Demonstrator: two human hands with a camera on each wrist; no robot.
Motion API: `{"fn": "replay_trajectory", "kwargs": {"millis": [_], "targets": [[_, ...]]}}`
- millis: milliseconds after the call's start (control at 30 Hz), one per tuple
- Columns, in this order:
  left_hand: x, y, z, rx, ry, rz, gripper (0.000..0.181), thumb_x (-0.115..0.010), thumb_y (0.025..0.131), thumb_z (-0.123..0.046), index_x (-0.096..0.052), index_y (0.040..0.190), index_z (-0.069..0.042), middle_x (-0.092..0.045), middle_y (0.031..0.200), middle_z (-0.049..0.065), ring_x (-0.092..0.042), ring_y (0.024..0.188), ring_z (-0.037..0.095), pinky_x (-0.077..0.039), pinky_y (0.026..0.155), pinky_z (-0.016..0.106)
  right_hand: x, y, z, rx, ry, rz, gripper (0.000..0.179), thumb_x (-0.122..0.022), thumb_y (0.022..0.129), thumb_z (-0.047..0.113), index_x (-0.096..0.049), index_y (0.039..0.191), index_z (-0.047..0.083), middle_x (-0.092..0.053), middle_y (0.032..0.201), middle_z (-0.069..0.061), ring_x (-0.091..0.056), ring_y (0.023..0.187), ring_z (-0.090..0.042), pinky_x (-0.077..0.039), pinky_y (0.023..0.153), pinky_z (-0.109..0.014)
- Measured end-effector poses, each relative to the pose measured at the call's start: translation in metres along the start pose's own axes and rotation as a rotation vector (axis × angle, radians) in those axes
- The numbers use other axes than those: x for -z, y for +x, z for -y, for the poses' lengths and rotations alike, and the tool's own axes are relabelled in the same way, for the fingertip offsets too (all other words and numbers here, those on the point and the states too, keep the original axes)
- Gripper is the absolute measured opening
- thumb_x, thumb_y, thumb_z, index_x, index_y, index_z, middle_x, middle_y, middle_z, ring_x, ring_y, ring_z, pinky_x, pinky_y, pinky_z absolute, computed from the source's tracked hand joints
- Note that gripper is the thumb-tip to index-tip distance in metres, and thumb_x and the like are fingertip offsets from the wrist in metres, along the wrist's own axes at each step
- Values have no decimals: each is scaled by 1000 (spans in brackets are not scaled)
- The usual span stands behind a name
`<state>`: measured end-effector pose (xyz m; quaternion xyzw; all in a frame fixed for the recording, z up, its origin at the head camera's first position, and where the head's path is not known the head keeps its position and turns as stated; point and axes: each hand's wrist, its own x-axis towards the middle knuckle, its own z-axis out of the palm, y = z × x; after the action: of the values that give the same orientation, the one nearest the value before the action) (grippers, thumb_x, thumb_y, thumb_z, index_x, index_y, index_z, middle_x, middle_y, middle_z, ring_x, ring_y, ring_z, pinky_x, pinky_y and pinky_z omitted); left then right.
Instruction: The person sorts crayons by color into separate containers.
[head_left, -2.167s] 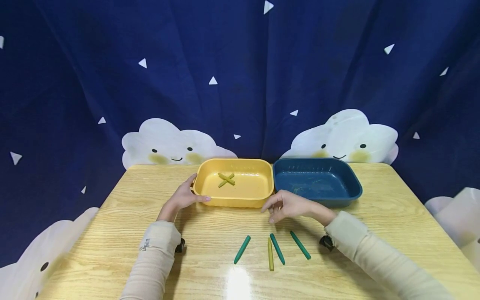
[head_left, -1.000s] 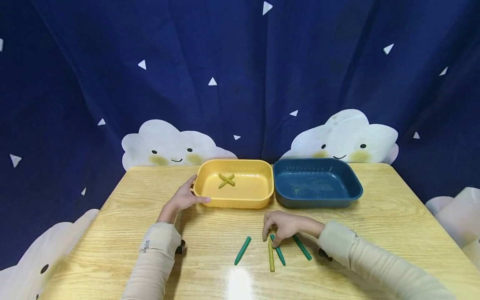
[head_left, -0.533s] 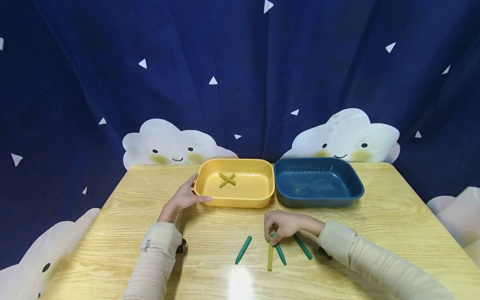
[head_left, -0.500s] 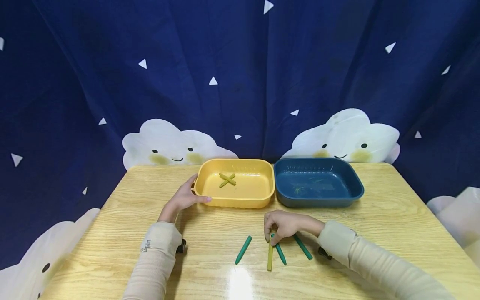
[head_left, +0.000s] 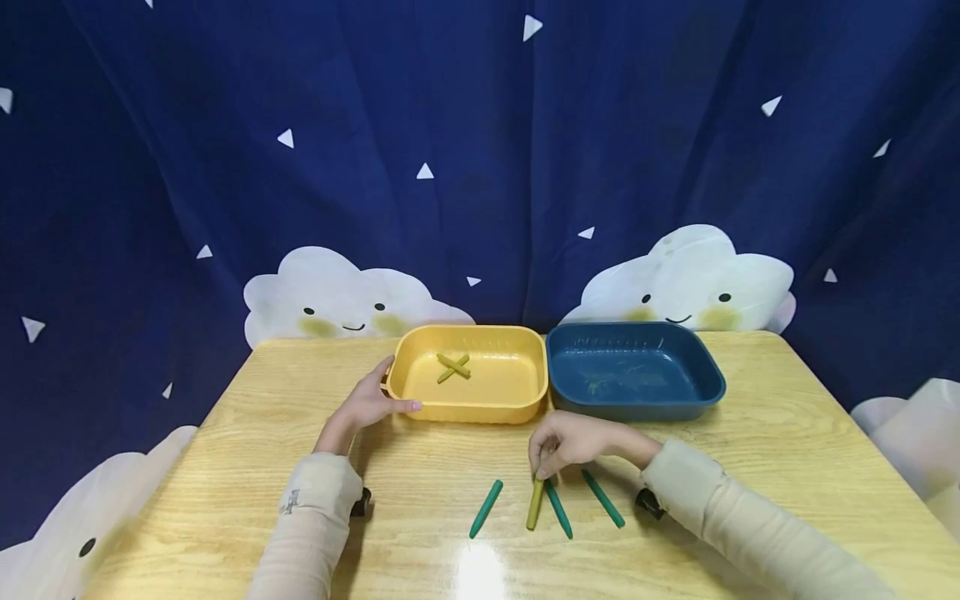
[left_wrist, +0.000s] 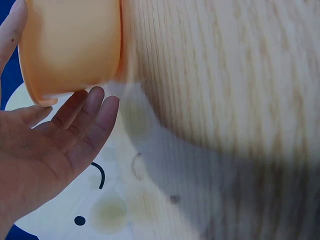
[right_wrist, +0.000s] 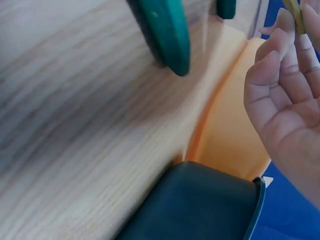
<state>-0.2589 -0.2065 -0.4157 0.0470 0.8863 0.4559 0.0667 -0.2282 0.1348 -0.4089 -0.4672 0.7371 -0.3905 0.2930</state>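
Observation:
My left hand (head_left: 369, 400) rests against the left end of a yellow plastic bin (head_left: 480, 413), thumb along its front rim. In the left wrist view its fingers (left_wrist: 100, 112) lie loosely extended at the bin's end wall. Two crossed olive-yellow crayons (head_left: 453, 367) lie inside the bin. In front of the bins my right hand (head_left: 573, 442) pinches the far end of another olive-yellow crayon (head_left: 535, 504) between thumb and fingers. That crayon slants; whether its near end touches the table I cannot tell. Green crayons (head_left: 486, 508) lie on both sides of it.
A dark blue bin (head_left: 637, 411) stands right of the yellow one, their sides touching or nearly so. The wooden table (head_left: 420, 533) ends at a dark blue curtain (head_left: 480, 125) printed with clouds and small white shapes.
My right hand came from beside the bins down to the olive-yellow crayon and pinched it. The crayon's near end has since swung left and away from me. The left hand stays at the yellow bin.

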Motion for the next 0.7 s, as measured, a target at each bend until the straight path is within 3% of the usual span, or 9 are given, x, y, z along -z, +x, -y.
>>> {"fn": "replay_trajectory", "kwargs": {"millis": [167,333,567,700], "targets": [[-1,-1,1,-4,-8,-2,101,-82,68,-24,-20,145,-4,-46,127,22,-48,109,33,-39,93,46,6,-3,2,38,30,-26,7,-65,84,5,-67,82,-1,-64,73,-10,-48,59,-2,-40,54,-18],[0,-2,2,3,-8,-8,103,-82,68,-24,-18,146,-2,-45,127,24,-47,109,34,-38,94,46,14,-5,7,52,54,-80,7,-64,84,5,-67,83,-1,-65,73,-6,-48,59,-3,-39,54,-17],[0,-1,5,-17,-14,-10,101,-82,69,-24,-19,145,-3,-47,125,22,-48,109,33,-38,93,46,22,-9,14,106,86,-135,10,-63,85,5,-67,87,-4,-63,77,-25,-54,64,-8,-46,57,-23],[0,0,5,-31,-27,-2,100,-82,68,-24,-21,145,-3,-47,124,23,-49,107,33,-40,91,44,27,-12,16,87,103,-177,9,-64,84,3,-67,87,-5,-62,72,-21,-53,62,-8,-46,56,-24]]}}
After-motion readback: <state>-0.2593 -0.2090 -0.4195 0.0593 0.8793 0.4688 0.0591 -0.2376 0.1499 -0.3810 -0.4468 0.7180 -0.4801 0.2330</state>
